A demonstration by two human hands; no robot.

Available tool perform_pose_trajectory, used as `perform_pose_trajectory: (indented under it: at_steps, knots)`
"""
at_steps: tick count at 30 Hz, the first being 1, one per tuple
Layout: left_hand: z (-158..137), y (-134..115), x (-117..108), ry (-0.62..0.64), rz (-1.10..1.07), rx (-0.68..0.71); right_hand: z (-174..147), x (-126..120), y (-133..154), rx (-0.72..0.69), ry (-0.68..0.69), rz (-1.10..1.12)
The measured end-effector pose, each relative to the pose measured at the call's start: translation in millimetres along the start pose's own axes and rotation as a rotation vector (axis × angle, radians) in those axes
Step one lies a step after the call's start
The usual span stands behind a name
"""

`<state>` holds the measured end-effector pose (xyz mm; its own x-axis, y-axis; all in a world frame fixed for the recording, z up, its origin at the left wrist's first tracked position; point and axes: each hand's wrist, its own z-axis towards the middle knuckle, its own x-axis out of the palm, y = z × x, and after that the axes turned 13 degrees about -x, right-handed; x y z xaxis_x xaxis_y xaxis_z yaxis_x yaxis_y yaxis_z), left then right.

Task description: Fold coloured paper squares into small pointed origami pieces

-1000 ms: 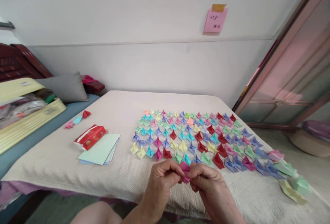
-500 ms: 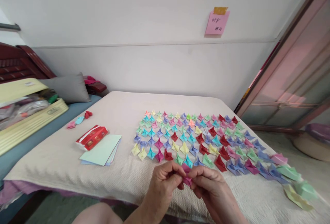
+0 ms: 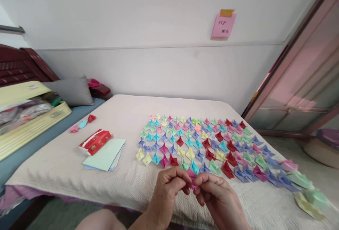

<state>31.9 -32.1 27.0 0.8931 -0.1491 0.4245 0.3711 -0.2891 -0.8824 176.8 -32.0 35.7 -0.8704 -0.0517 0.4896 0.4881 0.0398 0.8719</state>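
Observation:
Between my two hands is a small folded piece of magenta paper (image 3: 191, 175), held over the front edge of the bed. My left hand (image 3: 169, 187) pinches its left side with thumb and index finger. On the other side, my right hand (image 3: 215, 189) is closed on the paper with its fingertips. The fingers cover much of its lower part. Just beyond the hands, rows of folded paper boats (image 3: 190, 153) in many colours lie on the cream bedspread (image 3: 132, 191), the nearest ones touching or close to my fingers in view.
Left on the bed lie a red tissue pack (image 3: 95, 141), a stack of pale paper sheets (image 3: 106, 155) and small crumpled-looking paper pieces (image 3: 83, 123). A yellow box (image 3: 34, 124) and a grey pillow (image 3: 75, 90) are farther left. A pink note (image 3: 224, 25) is taped to the wall.
Both hands stay in nearly the same place on the magenta paper, with fingers shifted slightly. The whole view has moved a little.

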Motion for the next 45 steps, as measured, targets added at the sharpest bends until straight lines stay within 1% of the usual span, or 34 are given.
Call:
perform_pose_trajectory:
  at_steps: [3,6,9,11,13,15,20,23,27,33,37,39,42,45]
  knots:
    - [4,2,-2,0.006,0.023,-0.012,-1,0,-1,-0.053,0.023,-0.070]
    - [7,5,-4,-0.020,0.051,-0.027,-2,-1,-2,-0.110,0.060,-0.160]
    - [8,5,-4,-0.041,0.084,-0.028,-3,-2,-2,-0.172,0.067,-0.299]
    - [6,4,-2,-0.036,0.108,-0.017,-4,-3,-1,-0.217,0.068,-0.415]
    - [4,2,0,-0.018,0.120,0.000,-4,-2,0,-0.233,0.076,-0.485]
    - [2,0,2,0.004,0.105,0.012,-4,-2,0,-0.214,0.083,-0.461]
    - [-4,-10,7,0.057,0.037,0.003,-3,-4,-2,-0.155,0.080,-0.266]
    - [-6,-13,6,0.060,0.024,-0.020,-3,-4,-2,-0.161,0.103,-0.294]
    - [-4,-10,3,0.049,0.080,-0.007,-3,-1,1,-0.192,0.129,-0.340]
    - [-2,-2,1,0.003,0.055,0.015,-5,0,-5,-0.146,0.096,-0.216]
    - [-2,-1,3,-0.022,0.044,0.006,-4,1,-9,-0.154,0.065,-0.162]
    - [-2,-2,6,0.023,0.039,-0.004,-3,1,-7,-0.143,0.083,-0.159]
    - [-3,-6,9,0.094,0.004,-0.009,-3,0,-3,-0.105,0.144,-0.167]
    - [-6,-11,11,0.085,-0.039,-0.012,-3,0,-2,-0.095,0.195,-0.140]
